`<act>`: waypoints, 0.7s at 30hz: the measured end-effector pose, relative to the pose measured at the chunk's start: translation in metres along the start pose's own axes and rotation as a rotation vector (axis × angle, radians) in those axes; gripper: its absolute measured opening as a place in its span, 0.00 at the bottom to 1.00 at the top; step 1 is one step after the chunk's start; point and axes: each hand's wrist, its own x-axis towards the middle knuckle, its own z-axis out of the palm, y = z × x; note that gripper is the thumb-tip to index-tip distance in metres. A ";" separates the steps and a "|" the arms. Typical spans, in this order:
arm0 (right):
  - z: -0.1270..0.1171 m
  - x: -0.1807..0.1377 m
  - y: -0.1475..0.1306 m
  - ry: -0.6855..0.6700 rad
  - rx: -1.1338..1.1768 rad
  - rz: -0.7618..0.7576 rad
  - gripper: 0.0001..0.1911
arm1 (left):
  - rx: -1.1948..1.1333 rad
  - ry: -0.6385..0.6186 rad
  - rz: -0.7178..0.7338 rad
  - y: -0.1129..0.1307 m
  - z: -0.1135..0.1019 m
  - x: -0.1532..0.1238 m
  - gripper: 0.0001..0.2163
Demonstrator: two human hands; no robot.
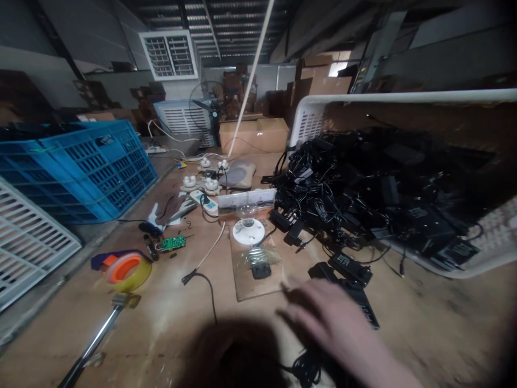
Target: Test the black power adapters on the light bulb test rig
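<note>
My right hand [329,315] reaches in from the lower right, palm down, its fingers pointing left and smeared by motion. Dark shade lies under it, so I cannot make out whether it holds anything. Just beyond it are black power adapters [350,268], partly covered by the hand. A bundled black cable [307,367] lies below the wrist. Left of the fingertips is a board [242,285] bearing a clear bulb in a white round lamp holder [248,231] and a black socket [260,270]. My left hand is out of view.
A white basket [404,98] on its side spills black adapters and cords at right. At left lie a hammer [97,334], tape rolls [129,271] and a green circuit board [173,243]. A blue crate [109,167] stands beyond. A dark blurred shape covers the bottom middle.
</note>
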 end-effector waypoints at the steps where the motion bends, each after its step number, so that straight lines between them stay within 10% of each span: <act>1: -0.011 0.010 0.016 0.006 -0.167 0.058 0.25 | 0.008 -0.006 0.013 0.000 -0.001 0.001 0.12; 6: -0.017 0.034 0.058 -0.207 -0.423 0.122 0.29 | 0.045 -0.009 0.072 -0.001 -0.004 0.001 0.12; 14: 0.032 0.021 -0.018 0.014 1.164 0.422 0.36 | 0.121 0.051 0.077 -0.007 0.010 -0.001 0.09; 21: 0.048 0.028 -0.027 0.043 1.240 0.411 0.36 | 0.160 0.108 0.085 -0.015 0.025 0.000 0.07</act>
